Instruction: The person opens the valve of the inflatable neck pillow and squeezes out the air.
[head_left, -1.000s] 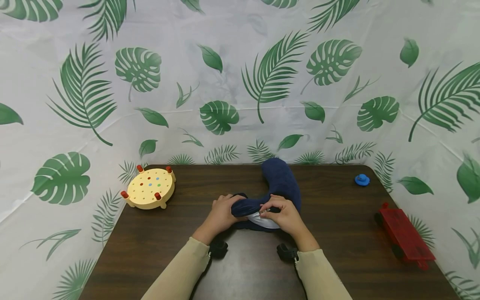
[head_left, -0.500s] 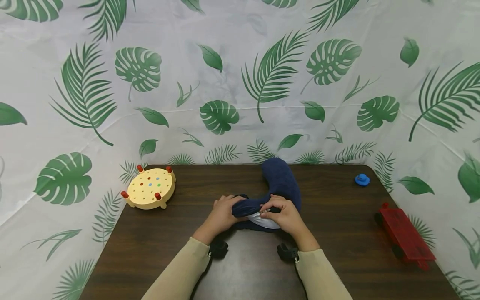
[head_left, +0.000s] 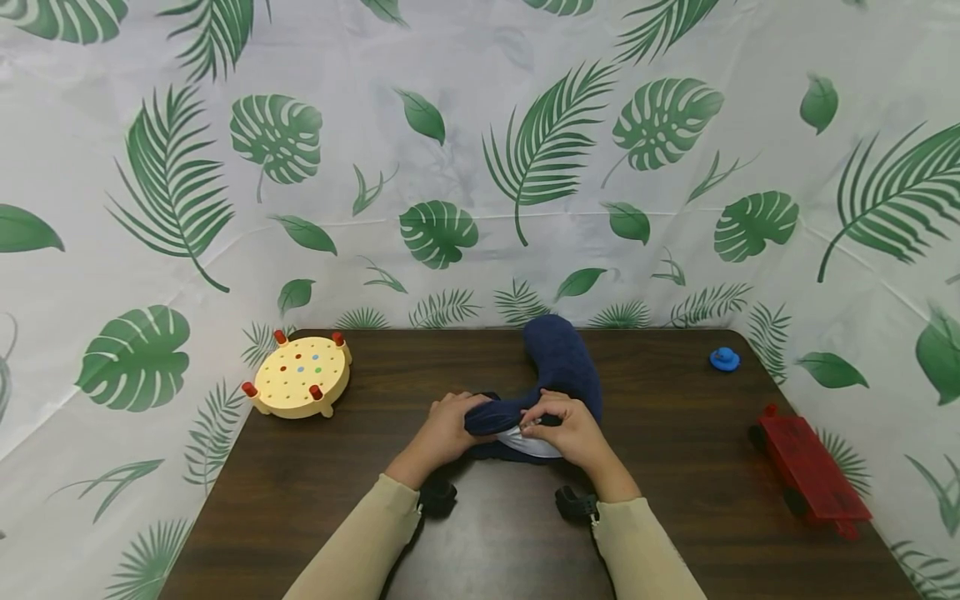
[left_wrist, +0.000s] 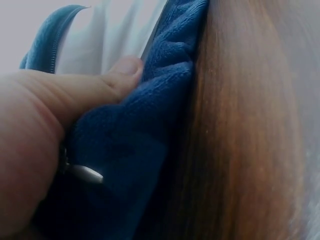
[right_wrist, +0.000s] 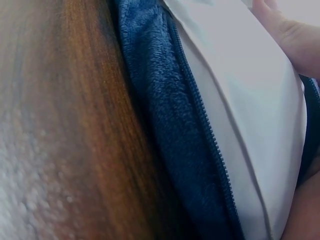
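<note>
The navy pillow cover (head_left: 561, 367) lies near the middle of the dark table (head_left: 300, 483), its far end curving away toward the leafy backdrop and its near end between the person's hands. That near end gapes open: the zipper (right_wrist: 205, 120) is parted, and the white inner pillow (head_left: 528, 442) bulges out through the gap. So the cover is open along at least this stretch, while most of the pillow sits inside the navy fabric; whether the insert is on its way in or out I cannot say from here.

The left hand (head_left: 448, 427) grips the plush edge of the cover, thumb (left_wrist: 117, 75) pressed into the fabric beside a small metal zipper pull (left_wrist: 85, 172). The right hand (head_left: 572, 429) is curled over the other side of the opening and pinches something small there, probably the cover's edge at the zipper, though the view is too tight to be sure.

Compared with a second ago, almost nothing differs: both hands hold the same places, with only a slight shift of the left hand toward the right, and the white patch looks the same size.

Off to the far left stands a yellow peg board (head_left: 302, 377), at the far right a small blue toy (head_left: 724, 359), and at the right edge a red toy truck (head_left: 810, 475).
</note>
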